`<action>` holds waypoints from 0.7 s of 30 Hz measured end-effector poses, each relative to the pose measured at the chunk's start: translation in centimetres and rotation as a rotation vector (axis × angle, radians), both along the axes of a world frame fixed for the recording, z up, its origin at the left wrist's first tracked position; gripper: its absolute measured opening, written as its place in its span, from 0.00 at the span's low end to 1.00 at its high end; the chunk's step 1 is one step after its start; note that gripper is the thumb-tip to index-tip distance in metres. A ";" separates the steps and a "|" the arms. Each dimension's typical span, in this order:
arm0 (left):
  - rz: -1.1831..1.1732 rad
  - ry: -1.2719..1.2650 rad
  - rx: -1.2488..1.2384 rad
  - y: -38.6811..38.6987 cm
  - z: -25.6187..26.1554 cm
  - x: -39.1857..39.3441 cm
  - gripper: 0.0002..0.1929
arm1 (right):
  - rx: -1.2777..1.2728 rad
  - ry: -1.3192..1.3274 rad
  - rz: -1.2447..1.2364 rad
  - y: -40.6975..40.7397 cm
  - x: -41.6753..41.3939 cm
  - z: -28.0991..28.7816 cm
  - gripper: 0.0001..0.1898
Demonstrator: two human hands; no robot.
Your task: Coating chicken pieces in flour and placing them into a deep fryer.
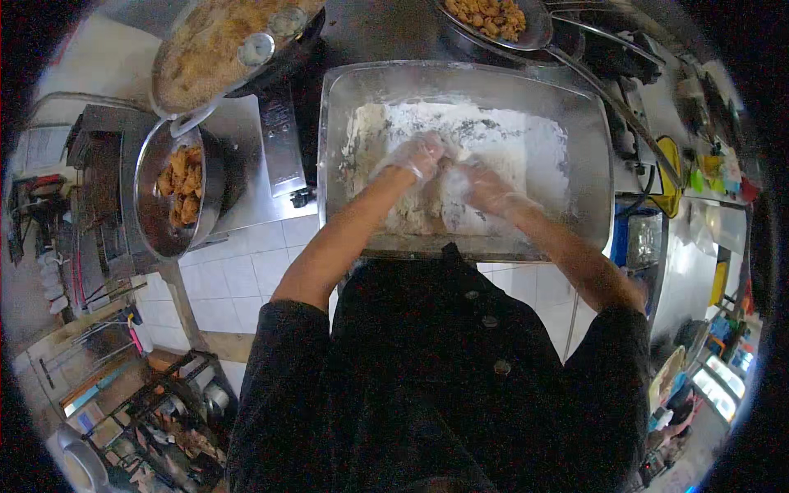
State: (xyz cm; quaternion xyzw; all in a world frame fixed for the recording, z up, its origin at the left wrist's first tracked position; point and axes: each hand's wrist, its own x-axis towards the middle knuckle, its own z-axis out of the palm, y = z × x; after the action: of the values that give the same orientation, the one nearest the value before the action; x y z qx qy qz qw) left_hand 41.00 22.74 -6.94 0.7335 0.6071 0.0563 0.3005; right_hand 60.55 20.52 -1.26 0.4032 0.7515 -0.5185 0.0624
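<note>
A large metal tub [573,215] stands before me, its bottom coated with white flour-like powder [530,135]. Both hands wear clear plastic gloves and meet near the tub's middle, low over the powder. My left hand [422,155] has its fingers curled towards the right one. Close beside it is my right hand [484,185], its glove whitened by powder. Blur around the fingertips hides whether either hand grips a piece of food.
Beyond the tub's left corner, a wide pan [209,55] holds bubbling oil. Below it, a metal bowl [212,185] contains fried pieces [182,185]. At the back right, a long-handled strainer [545,34] bears more fried food [487,18]; its handle runs past the tub's right side.
</note>
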 end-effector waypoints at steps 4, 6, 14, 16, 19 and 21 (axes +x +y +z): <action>-0.221 0.025 0.176 -0.9 -0.8 -3.2 0.20 | 0.269 -0.131 0.134 -2.9 -2.9 -2.3 0.29; -0.216 0.061 -0.055 -1.6 3.4 -2.6 0.23 | 0.288 -0.243 0.194 -3.1 -4.2 1.2 0.27; -0.070 0.283 0.370 -2.4 -3.6 -5.3 0.19 | 0.606 -0.344 0.303 -2.7 -4.7 1.2 0.30; -0.168 0.369 0.362 -1.8 -2.8 -5.8 0.17 | 0.432 -0.219 0.212 -1.9 -3.8 3.8 0.29; -0.239 0.403 0.346 -1.8 -0.5 -4.8 0.15 | 0.313 -0.284 0.061 -2.7 -5.0 7.0 0.26; -0.188 0.295 0.336 -2.6 1.2 -3.4 0.15 | -0.059 -0.055 -0.206 -4.3 -5.6 5.9 0.26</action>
State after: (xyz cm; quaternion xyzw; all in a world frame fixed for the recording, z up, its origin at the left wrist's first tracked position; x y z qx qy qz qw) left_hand 37.61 20.12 -5.70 0.8268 0.5555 0.0206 0.0862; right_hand 54.96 16.24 4.65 0.4903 0.6885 -0.5327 0.0411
